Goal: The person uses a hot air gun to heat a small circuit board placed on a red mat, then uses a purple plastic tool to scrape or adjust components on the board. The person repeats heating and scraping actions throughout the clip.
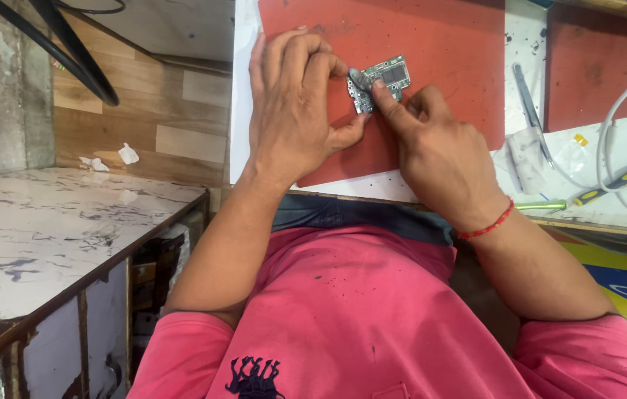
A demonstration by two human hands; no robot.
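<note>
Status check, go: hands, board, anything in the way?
Left hand and right hand pinching small circuit board on red mat. Nothing obstructing; tweezers off right.

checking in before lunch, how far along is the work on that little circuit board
Done: the bare board lies out on the red mat. In hand: both hands, left hand and right hand, pinch a small metal part on its left end. Left: cannot tell; tweezers and screwdriver lie unused.

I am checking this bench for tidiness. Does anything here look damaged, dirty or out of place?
The red mat has dark scuff marks. Two crumpled white scraps lie on the wooden floor on the left. The small circuit board, held by both hands, shows no clear damage.
</note>
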